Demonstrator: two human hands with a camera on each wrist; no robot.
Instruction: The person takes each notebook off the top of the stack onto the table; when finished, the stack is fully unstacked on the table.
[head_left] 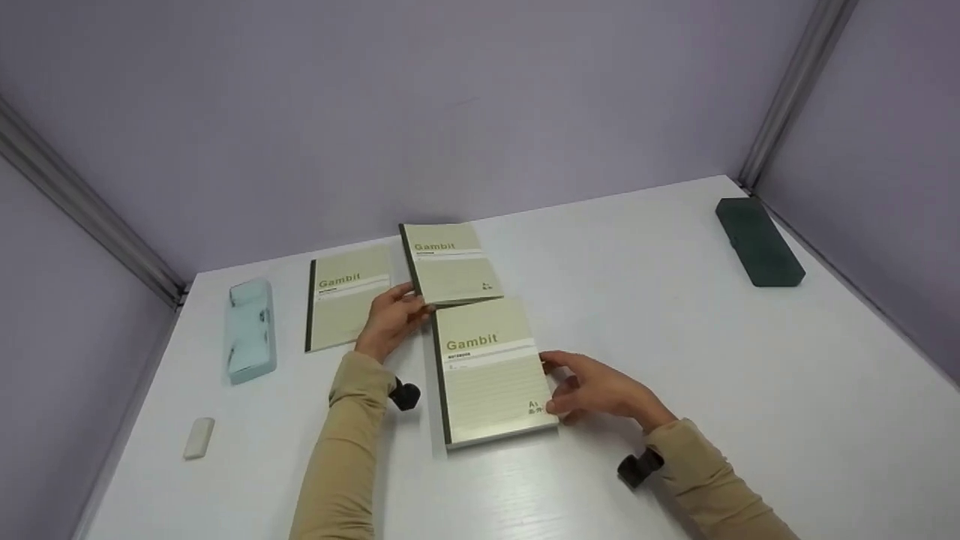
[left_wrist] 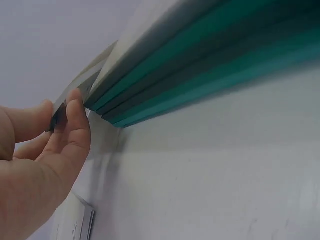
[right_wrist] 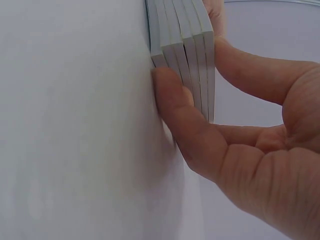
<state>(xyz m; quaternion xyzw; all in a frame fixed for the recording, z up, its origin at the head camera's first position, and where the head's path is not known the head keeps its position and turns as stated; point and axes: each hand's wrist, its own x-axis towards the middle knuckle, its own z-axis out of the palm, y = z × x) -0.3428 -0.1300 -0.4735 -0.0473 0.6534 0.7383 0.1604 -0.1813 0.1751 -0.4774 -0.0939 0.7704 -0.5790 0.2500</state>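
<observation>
A stack of several Gambit notebooks [head_left: 487, 382] with pale green covers and dark spines lies in the middle of the white table. My right hand [head_left: 600, 386] holds its right side, thumb over the top cover and fingers at the page edges [right_wrist: 182, 45]. Just behind the stack, another Gambit notebook [head_left: 454, 266] sits slightly raised. My left hand [head_left: 391, 319] pinches that notebook's near-left corner between thumb and fingers. In the left wrist view, the stack's green spines [left_wrist: 200, 65] pass close to my left fingertips. A further Gambit notebook [head_left: 349, 300] lies flat left of my left hand.
A light blue pencil case [head_left: 250, 330] lies on the left, with a small white eraser-like block [head_left: 199, 439] in front of it. At the far right is a dark green case [head_left: 759, 241]. A plain wall [head_left: 450, 112] runs along the table's back edge.
</observation>
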